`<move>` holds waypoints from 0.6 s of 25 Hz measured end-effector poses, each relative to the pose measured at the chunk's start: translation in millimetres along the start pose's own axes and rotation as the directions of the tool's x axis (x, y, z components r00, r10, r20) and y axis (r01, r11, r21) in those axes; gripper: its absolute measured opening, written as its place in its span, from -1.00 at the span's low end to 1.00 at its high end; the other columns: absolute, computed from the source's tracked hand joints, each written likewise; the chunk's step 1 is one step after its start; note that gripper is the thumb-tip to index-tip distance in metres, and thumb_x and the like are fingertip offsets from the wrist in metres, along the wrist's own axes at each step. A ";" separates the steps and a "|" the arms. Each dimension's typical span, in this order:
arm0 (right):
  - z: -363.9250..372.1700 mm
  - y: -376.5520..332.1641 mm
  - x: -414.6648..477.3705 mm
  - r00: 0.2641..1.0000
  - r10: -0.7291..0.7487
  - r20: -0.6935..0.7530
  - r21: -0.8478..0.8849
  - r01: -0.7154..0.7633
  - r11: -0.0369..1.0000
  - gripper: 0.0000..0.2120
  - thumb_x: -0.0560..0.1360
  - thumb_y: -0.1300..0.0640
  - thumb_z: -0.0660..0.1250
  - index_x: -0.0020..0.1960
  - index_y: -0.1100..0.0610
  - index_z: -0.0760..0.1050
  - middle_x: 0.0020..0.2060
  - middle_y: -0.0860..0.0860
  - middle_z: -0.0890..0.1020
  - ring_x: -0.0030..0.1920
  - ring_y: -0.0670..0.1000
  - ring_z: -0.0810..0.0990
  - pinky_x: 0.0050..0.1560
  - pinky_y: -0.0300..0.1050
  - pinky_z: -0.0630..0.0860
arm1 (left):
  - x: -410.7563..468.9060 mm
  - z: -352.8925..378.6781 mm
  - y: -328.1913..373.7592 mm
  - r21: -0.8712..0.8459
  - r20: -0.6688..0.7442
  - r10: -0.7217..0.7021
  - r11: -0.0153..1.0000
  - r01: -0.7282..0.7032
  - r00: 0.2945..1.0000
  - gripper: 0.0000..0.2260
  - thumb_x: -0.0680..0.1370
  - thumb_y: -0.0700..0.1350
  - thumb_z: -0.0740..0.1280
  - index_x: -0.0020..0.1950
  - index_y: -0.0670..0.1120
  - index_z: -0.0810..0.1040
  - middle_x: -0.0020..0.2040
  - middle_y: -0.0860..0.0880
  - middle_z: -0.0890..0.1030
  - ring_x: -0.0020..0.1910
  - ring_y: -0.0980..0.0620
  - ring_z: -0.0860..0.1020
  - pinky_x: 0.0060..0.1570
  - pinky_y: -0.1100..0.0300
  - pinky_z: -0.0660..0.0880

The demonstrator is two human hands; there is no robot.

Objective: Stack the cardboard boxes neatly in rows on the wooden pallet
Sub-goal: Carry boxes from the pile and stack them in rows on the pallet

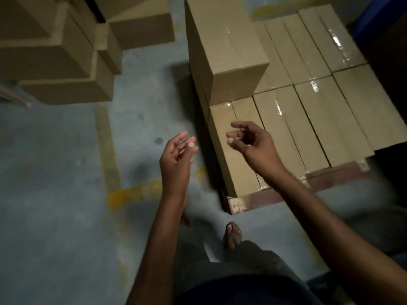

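Note:
A wooden pallet [264, 198] lies on the floor at the right, covered by rows of taped cardboard boxes [319, 119]. One taller box [226, 47] stands on the layer at its far left corner. My left hand [177, 153] hovers over the floor just left of the pallet, fingers loosely curled and holding nothing. My right hand [251, 143] hangs above the nearest left box of the layer, fingers loosely bent, also holding nothing. Neither hand touches a box.
A separate pile of cardboard boxes [59, 56] stands at the upper left on the grey floor. Yellow floor lines [110, 150] run between that pile and the pallet. My sandalled foot [232, 235] is near the pallet's front corner.

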State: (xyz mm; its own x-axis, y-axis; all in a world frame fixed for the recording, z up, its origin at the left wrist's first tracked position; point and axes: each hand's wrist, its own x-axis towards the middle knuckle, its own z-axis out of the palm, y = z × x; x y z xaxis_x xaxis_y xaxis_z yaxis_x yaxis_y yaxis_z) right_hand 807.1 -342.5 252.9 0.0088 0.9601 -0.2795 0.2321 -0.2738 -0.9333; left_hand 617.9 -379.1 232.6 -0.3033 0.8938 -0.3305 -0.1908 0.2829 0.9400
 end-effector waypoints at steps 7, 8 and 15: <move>145.1 -42.2 -74.6 0.998 -0.059 0.015 0.089 0.057 0.994 -0.70 0.55 0.30 0.43 0.25 0.11 0.58 -0.04 0.03 0.72 0.02 0.03 0.70 0.09 -0.15 0.60 | -17.1 -130.8 31.9 0.205 -0.031 0.102 0.974 -0.094 0.994 -0.63 0.61 -0.24 0.39 0.39 -0.02 0.48 0.23 0.04 0.63 0.13 0.22 0.63 0.10 0.27 0.56; 167.9 -46.6 -74.2 0.998 -0.060 -0.001 0.092 0.060 0.994 -0.70 0.55 0.30 0.44 0.24 0.09 0.58 -0.05 0.02 0.72 0.01 0.03 0.70 0.09 -0.13 0.60 | -12.5 -150.8 40.3 0.247 -0.037 0.128 0.962 -0.116 0.991 -0.61 0.60 -0.23 0.40 0.40 0.02 0.47 0.24 0.07 0.62 0.09 0.25 0.62 0.06 0.31 0.54; 281.7 -111.6 -26.2 1.000 0.022 -0.021 0.209 -0.017 0.978 -0.67 0.55 0.26 0.45 0.28 0.05 0.56 0.00 0.03 0.74 0.01 -0.05 0.69 -0.04 -0.21 0.57 | 71.2 -256.2 105.3 0.324 -0.054 0.164 0.936 -0.138 0.985 -0.64 0.58 -0.15 0.43 0.34 0.10 0.50 0.20 0.15 0.62 0.06 0.24 0.63 0.02 0.27 0.53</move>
State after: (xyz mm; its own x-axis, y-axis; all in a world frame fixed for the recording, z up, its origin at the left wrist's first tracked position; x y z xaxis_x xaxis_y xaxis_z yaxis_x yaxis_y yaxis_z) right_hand 507.0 -353.0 301.0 0.0346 0.9547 -0.2954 0.0232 -0.2963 -0.9548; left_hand 336.9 -374.9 286.4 -0.3808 0.9078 -0.1758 0.1659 0.2541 0.9529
